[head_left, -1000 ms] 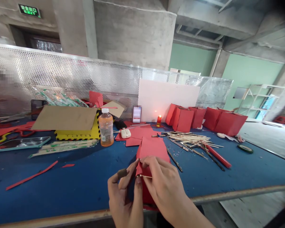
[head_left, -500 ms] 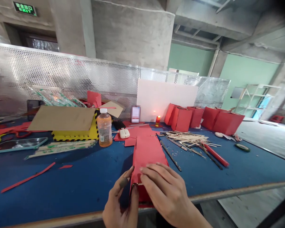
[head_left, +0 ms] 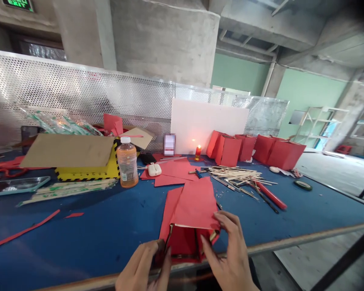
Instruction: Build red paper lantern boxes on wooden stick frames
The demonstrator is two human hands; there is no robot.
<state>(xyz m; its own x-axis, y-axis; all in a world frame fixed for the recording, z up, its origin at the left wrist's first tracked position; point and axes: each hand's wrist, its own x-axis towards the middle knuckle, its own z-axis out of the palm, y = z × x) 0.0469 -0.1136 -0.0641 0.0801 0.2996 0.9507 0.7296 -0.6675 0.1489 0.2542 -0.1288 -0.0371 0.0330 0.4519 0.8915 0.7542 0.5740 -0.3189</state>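
Compared with 0.5 s ago, the right hand (head_left: 232,248) is no longer lying across the top panel of the red paper box (head_left: 195,204) but is holding its right edge, and the box's open end is now showing more fully. The 2 hands are both grasping: the left hand (head_left: 144,262) is pinching the left wall near the opening between thumb and fingers, while the right hand is keeping its thumb at the opening and its fingers over the right edge. The box is resting at the near edge of the blue table (head_left: 87,242), its mouth facing the person. Beyond it, flat red sheets (head_left: 176,171) are lying under a white case (head_left: 154,170), with a bottle (head_left: 128,165) standing to the left. A red candle (head_left: 198,152) is burning farther back, and loose sticks (head_left: 236,174) are lying to the right, beside a red tube (head_left: 272,197).
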